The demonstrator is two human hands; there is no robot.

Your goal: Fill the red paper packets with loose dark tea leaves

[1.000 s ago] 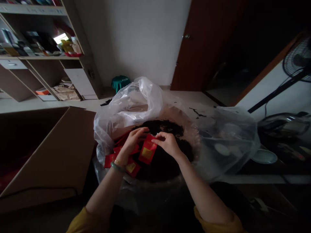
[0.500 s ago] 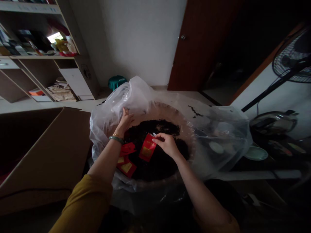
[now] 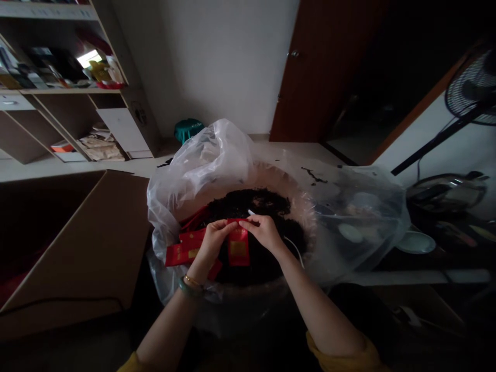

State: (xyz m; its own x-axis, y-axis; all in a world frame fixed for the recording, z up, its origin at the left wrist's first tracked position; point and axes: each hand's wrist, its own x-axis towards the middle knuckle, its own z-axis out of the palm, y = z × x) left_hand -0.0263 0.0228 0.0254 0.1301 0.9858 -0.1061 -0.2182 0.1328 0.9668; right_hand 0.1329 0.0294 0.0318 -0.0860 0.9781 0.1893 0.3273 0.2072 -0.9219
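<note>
A small red packet (image 3: 238, 248) with a gold patch hangs upright between my hands. My left hand (image 3: 215, 237) pinches its top left edge, and my right hand (image 3: 266, 231) pinches the top right. A thin white stick-like thing (image 3: 251, 212) pokes out by my right fingers; how it is held is hidden. Below lies dark loose material (image 3: 259, 199) in a round tub lined with clear plastic (image 3: 201, 165). More red packets (image 3: 178, 254) rest at the tub's left side, partly behind my left hand. A white curved strip (image 3: 295, 248) shows beside my right forearm.
An open cardboard box (image 3: 89, 243) stands to the left. On the right, the plastic sheet spreads toward a pale green dish (image 3: 416, 242) and a glass-lidded pan (image 3: 449, 194). A fan (image 3: 473, 88) is at far right, shelves (image 3: 62, 92) at the back left.
My left hand has come from the plastic at the tub's far left to the red packet's top edge. The packet is now more upright. More of the red packets at the left shows.
</note>
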